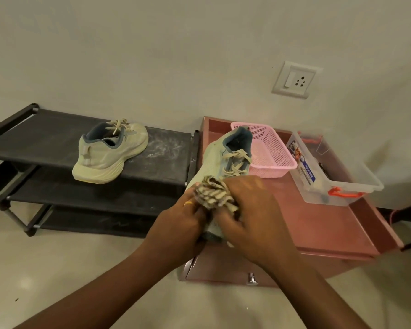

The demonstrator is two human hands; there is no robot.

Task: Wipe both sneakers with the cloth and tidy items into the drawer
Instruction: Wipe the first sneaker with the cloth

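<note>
Two pale grey-green lace-up sneakers are in view. One, the rack sneaker (pixel 109 153), sits on its sole on the top shelf of a black three-tier fabric shoe rack (pixel 45 136), heel toward the camera, beside white dusty smears. The other, the held sneaker (pixel 220 150), is raised over the left edge of a low pinkish-brown bench (pixel 330 222), heel toward the wall and toe toward the person.

The left grip (pixel 184 225), with a gold ring on one finger, curls round the toe end from the left. The right grip (pixel 249 214) closes its fingers over a bunched beige striped cloth (pixel 214 194), pressing it on the upper just below the laces.

On the bench stand a pink perforated plastic basket (pixel 273 150) and, to its right, a clear plastic storage box with orange handles (pixel 339 184). A drawer front with a metal knob (pixel 223 273) shows below the bench's near edge.
</note>
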